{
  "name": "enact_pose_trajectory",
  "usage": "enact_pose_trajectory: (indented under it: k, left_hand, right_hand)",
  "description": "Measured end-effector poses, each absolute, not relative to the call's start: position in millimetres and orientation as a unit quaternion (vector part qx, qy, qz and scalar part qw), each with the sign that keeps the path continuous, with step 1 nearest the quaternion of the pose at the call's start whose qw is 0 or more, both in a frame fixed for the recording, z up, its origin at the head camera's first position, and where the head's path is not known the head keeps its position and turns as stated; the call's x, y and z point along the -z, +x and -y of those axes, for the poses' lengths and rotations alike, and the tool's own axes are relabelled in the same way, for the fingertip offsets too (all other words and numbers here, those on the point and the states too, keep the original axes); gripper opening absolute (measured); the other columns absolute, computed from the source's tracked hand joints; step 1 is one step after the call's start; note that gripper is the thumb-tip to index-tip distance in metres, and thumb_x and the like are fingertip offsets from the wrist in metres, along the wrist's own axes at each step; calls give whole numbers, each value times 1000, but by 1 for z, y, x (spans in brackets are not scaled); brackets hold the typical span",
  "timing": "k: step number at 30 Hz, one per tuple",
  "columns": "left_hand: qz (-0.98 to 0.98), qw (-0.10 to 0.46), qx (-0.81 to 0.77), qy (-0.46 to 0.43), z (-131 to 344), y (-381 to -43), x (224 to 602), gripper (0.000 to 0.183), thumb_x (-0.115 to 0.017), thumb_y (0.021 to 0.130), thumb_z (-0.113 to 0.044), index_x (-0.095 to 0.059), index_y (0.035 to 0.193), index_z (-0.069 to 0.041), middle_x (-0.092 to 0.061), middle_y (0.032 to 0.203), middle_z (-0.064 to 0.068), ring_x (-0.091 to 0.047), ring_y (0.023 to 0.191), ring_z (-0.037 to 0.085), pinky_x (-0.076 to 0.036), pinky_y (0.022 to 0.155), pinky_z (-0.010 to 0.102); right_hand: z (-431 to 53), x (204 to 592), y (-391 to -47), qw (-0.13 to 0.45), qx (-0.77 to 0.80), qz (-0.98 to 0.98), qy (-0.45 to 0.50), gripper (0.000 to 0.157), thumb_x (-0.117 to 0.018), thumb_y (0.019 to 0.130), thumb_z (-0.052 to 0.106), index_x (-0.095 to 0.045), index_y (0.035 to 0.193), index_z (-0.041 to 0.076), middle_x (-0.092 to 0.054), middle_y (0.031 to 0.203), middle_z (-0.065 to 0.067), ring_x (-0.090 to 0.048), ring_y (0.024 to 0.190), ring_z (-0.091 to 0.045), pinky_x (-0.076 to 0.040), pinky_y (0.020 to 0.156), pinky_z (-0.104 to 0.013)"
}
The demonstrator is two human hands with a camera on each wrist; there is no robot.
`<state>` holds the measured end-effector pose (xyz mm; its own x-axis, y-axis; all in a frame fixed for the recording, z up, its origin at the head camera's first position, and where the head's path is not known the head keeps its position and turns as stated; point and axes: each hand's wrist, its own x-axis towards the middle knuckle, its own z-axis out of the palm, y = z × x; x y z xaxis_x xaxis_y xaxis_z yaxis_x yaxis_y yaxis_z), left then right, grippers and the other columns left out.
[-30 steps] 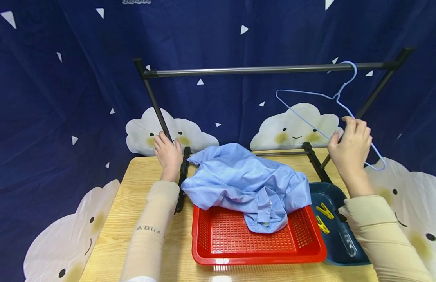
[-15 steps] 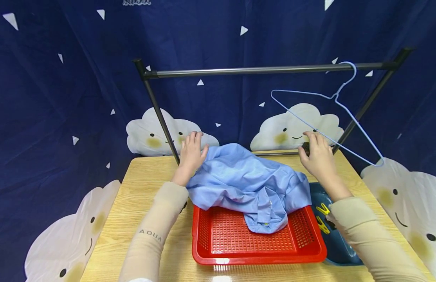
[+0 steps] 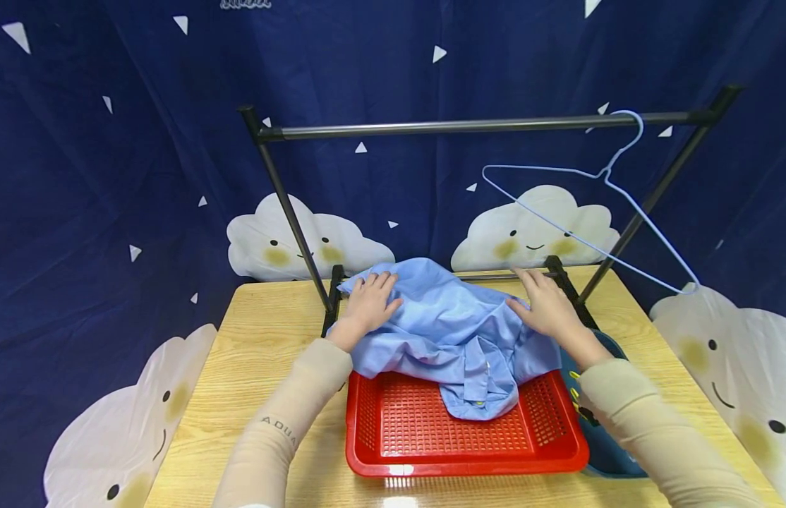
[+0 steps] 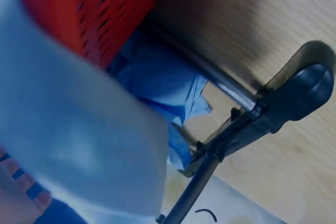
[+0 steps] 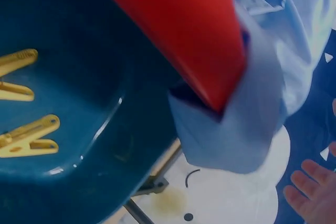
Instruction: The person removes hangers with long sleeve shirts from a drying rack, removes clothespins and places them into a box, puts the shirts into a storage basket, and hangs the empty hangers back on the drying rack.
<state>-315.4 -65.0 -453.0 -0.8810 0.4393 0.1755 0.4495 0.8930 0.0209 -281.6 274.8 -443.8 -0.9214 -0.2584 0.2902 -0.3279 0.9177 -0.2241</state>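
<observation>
Navy, cloud-printed curtain (image 3: 367, 70) hung behind a wood-grain counter (image 3: 260, 353). Near the counter's back edge stood a black garment rack (image 3: 431, 128), a pale-blue wire hanger (image 3: 647, 220) hooked over it towards the right end. Midway between the counter's left and right edges, a crumpled light-blue shirt (image 3: 437, 310) lay over the back part of a red perforated basket (image 3: 469, 469), spilling beyond it towards the back edge. To the basket's right, nearer the counter's right edge, a dark teal basin (image 3: 605, 446) held yellow clothespins (image 5: 37, 128).

Its long axis ran from far left to near right, so the shirt lay crosswise between the left hand (image 3: 369, 305) and the right hand (image 3: 547, 305). Of the two, the left was nearer, set right over the shirt's left end; the right crossed the far margin of the opposite end, thumb over the cloth, fingers pointing past it towards the back edge. Both hands had extended, loosely spread fingers and gripped nothing; whether either touched the fabric could not be told.
</observation>
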Motion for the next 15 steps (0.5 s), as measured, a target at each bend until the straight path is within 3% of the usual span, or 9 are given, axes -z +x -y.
enact_pose_trajectory:
  k: [7, 15]
  left_hand:
    - [974, 18, 12, -225, 59, -310, 467, 58, -40, 93, -49, -33, 140, -18, -34, 143, 5, -32, 129, 26, -23, 102, 49]
    - [974, 8, -4, -227, 58, -307, 476, 59, -39, 93, -50, -28, 143, -22, -30, 146, 5, -30, 131, 25, -24, 102, 50]
  right_hand:
    - [-271, 462, -281, 59, -128, 975, 172, 67, -59, 86, 35, -31, 140, 7, -33, 136, -32, -35, 121, -51, -27, 95, -62]
    - [-264, 469, -277, 2, -124, 978, 166, 63, -56, 88, 37, -32, 141, 12, -30, 136, -35, -33, 119, -55, -29, 90, -66]
